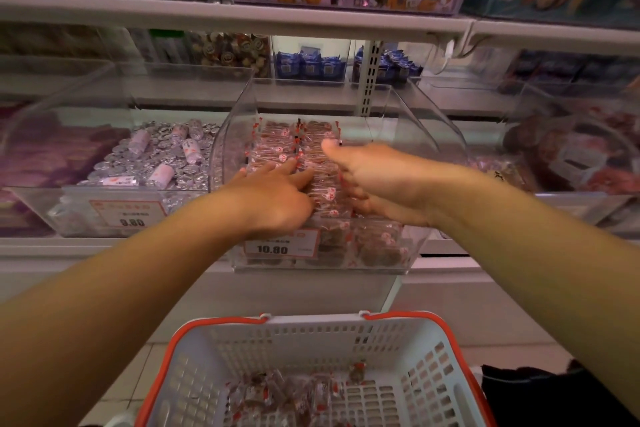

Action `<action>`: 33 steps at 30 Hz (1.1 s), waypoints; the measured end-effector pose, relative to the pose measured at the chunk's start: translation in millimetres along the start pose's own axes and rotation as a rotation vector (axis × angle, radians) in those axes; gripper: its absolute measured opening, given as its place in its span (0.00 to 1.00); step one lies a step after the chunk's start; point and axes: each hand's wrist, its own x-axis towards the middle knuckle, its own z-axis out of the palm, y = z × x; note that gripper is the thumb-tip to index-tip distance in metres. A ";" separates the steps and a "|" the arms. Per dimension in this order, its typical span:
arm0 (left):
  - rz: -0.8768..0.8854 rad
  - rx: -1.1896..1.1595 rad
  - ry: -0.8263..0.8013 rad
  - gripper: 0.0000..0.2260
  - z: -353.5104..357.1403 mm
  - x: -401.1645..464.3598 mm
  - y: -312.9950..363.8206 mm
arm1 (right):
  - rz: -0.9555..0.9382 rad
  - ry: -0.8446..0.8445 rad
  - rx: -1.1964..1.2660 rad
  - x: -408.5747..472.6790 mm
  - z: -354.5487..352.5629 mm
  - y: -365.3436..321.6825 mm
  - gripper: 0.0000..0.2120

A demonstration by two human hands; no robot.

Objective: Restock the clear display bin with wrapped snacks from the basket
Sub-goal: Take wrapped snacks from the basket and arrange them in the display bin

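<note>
The clear display bin (401,104) stands on the middle shelf with a 10.80 price tag on its front. It holds rows of wrapped snacks (287,142) in clear wrappers with red ends. My left hand (277,191) lies over the snacks at the bin's left with fingers straight, pressing them. My right hand (370,177) reaches into the bin's right side, thumb raised, fingers curled down round a bunch of snacks. Below, the white basket (346,333) with an orange rim holds several more wrapped snacks (298,392) on its bottom.
A neighbouring clear bin (114,215) at the left holds silver-foil sweets and carries a 9.80 tag. Another bin (581,149) stands at the right. A shelf edge (242,17) runs overhead, with blue packets behind. A dark object (540,392) lies right of the basket.
</note>
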 end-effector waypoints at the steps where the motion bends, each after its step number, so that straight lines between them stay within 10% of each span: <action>1: 0.014 -0.014 0.087 0.23 1.3 -6.0 1.1 | -0.087 0.153 -0.174 -2.2 2.5 4.5 0.23; 4: 0.163 -0.041 0.698 0.12 9.3 -33.0 4.5 | -0.732 0.639 -0.475 -27.1 13.1 26.9 0.14; 7: 0.570 -0.022 0.963 0.11 25.1 -60.7 4.7 | -0.911 0.560 -0.548 -54.3 35.1 74.6 0.12; 10: 0.707 0.092 0.693 0.10 65.7 -75.1 -1.1 | -0.444 0.083 -0.686 -46.6 63.1 142.6 0.13; 13: 0.445 0.283 0.029 0.07 132.7 -66.7 -19.4 | -0.010 -0.381 -0.830 -32.9 83.1 226.9 0.04; 16: 0.133 0.099 -0.377 0.15 211.0 -66.1 -44.4 | 0.298 -0.458 -0.745 -34.1 103.7 301.9 0.46; 19: -0.168 -0.370 -0.410 0.21 288.5 -89.7 -55.0 | 0.493 -0.386 -0.546 -43.0 133.4 357.4 0.59; 25: -0.604 -0.440 -0.686 0.47 408.3 -113.8 -46.9 | 0.673 -0.370 -0.633 -45.2 182.1 420.1 0.69; 33: -0.886 -0.740 -0.399 0.47 441.6 -94.8 -25.8 | 0.741 -0.241 -0.684 -19.3 199.2 426.6 0.73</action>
